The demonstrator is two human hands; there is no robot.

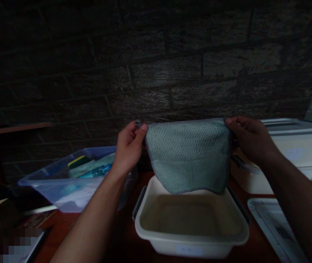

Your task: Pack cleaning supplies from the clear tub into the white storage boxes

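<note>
A green cleaning cloth with a dark checked edging hangs spread out above the back part of a white plastic tub. My left hand pinches its upper left corner between thumb and fingers. At the upper right corner, my right hand grips the cloth the same way. The lower edge of the cloth dips in front of the tub's back rim. Inside the tub is what looks like murky water. Dark clip handles sit on both sides of the tub.
At the left, a clear bluish bin holds a yellow-green sponge, cloths and a blue item. White lidded boxes are stacked at the right, with a pale lid lying before them. A dark brick wall rises behind the reddish table.
</note>
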